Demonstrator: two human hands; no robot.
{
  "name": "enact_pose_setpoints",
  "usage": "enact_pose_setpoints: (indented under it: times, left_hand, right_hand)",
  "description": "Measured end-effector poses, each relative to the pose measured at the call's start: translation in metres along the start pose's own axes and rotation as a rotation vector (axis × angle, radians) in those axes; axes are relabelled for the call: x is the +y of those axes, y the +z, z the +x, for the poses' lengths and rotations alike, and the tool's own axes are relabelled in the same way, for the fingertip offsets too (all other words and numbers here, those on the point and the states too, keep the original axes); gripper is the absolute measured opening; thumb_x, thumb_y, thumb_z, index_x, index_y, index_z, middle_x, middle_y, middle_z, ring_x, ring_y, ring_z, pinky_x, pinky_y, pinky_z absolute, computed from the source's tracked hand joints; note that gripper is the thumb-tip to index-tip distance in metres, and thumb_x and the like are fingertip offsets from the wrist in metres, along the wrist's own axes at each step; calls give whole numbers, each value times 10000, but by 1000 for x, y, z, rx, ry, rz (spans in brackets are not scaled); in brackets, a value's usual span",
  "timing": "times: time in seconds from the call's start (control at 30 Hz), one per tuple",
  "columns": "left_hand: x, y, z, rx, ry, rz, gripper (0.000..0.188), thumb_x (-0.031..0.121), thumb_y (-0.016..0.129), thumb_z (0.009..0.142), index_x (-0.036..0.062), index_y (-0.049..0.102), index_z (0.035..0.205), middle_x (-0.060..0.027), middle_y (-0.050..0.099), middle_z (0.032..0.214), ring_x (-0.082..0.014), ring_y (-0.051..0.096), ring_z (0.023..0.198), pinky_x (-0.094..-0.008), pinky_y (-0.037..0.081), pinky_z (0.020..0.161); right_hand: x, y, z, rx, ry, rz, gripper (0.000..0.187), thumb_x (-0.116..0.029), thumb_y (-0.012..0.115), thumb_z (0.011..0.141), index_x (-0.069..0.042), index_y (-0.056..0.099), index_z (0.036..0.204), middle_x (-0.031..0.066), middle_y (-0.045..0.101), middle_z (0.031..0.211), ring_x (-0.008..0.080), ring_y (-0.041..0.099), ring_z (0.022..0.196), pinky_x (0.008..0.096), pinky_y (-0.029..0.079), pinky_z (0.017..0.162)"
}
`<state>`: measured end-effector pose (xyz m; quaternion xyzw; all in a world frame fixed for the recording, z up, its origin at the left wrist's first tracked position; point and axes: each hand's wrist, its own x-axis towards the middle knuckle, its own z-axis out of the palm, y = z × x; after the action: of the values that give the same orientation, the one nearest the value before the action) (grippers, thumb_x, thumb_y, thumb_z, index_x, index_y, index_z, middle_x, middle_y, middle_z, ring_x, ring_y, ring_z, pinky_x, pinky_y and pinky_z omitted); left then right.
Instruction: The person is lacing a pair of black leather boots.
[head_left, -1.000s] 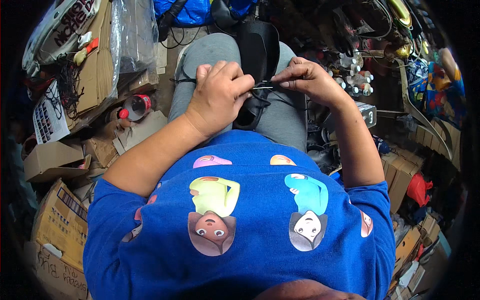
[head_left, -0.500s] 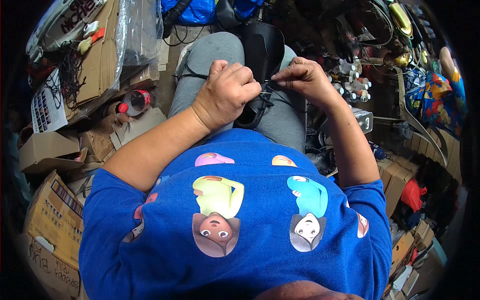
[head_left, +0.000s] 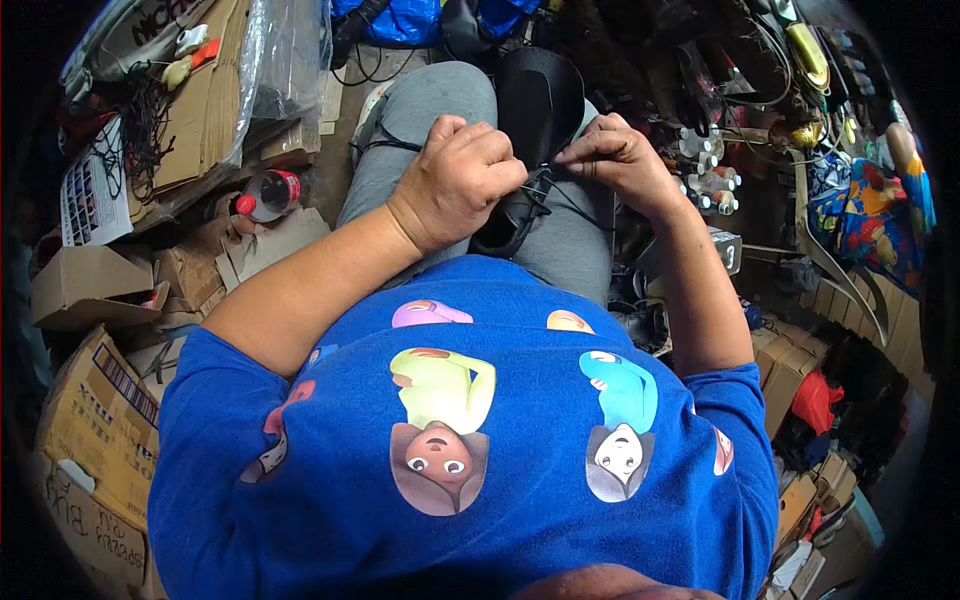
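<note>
A black shoe (head_left: 540,95) lies across my lap between the knees, its opening towards me and dark laces or cord across its upper. On its left side my left hand (head_left: 460,180) is closed in a fist. A thin, pale, needle-like shaft (head_left: 534,189) shows between this fist and the shoe, its handle, if any, hidden in the fingers. At the shoe's right edge my right hand (head_left: 622,165) pinches with thumb and forefinger; what lies in that pinch is too small to make out. Dark cord (head_left: 390,145) also rests over my left knee.
To the left are stacked cardboard (head_left: 195,140), a plastic bottle with a red cap (head_left: 270,195), an open carton (head_left: 95,285) and a yellow box (head_left: 105,420). Several small bottles (head_left: 708,170) stand to the right, near a curved strap (head_left: 830,255) and a red bag (head_left: 818,400).
Both hands stay close to the shoe in nearly the same grips. The shoe and my right hand appear slightly further right, along with a small shift of the whole view.
</note>
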<state>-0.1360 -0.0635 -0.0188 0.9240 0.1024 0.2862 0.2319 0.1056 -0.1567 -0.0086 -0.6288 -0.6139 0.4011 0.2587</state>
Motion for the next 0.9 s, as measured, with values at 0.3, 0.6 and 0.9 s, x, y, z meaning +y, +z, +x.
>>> enact_pose_setpoints:
  times: [0.3, 0.6, 0.9]
  left_hand:
    - [1, 1, 2, 25, -52, -84, 226, 11, 717, 643, 119, 661, 833, -16, 566, 762, -193, 583, 763, -332, 373, 759]
    - [-1, 0, -1, 36, -79, -155, 213, 25, 729, 652, 105, 655, 835, -25, 587, 785, -203, 586, 782, -331, 384, 762]
    - [4, -5, -2, -95, -189, -112, 188, 89, 721, 714, 94, 628, 877, -42, 622, 832, -213, 597, 858, -351, 370, 828]
  right_hand:
    - [3, 1, -4, 20, -18, 93, 189, -97, 755, 732, -152, 769, 911, -18, 630, 773, 139, 525, 828, 290, 423, 794]
    - [-7, 14, -9, 149, -31, -64, 209, -118, 765, 701, -173, 769, 902, -21, 632, 743, 148, 497, 795, 290, 409, 756]
    - [-6, 12, -12, 98, 20, -22, 208, -102, 758, 708, -161, 764, 908, -24, 627, 767, 156, 500, 843, 292, 407, 788]
